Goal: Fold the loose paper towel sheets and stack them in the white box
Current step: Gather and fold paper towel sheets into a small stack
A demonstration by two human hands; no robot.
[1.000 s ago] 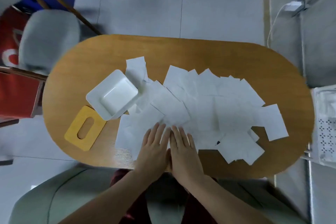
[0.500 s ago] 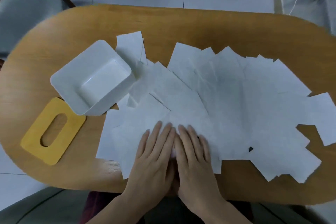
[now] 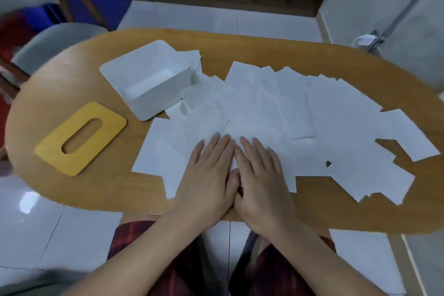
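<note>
Both hands lie flat, fingers straight, side by side at lower centre, the left hand point(image 3: 206, 170) and right hand point(image 3: 260, 175) pressing the nearest paper towel sheets point(image 3: 276, 113); the sheets spread from the fingertips toward the right of the desk point(image 3: 72, 190), their scatter running left to right; the white box point(image 3: 149, 79) sits at upper left, open and seemingly empty, long axis diagonal, nearer the left hand.

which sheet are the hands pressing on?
The near-edge sheet in the pile's front middle: the left hand and right hand lie flat on it side by side. The other sheets are untouched.
</note>
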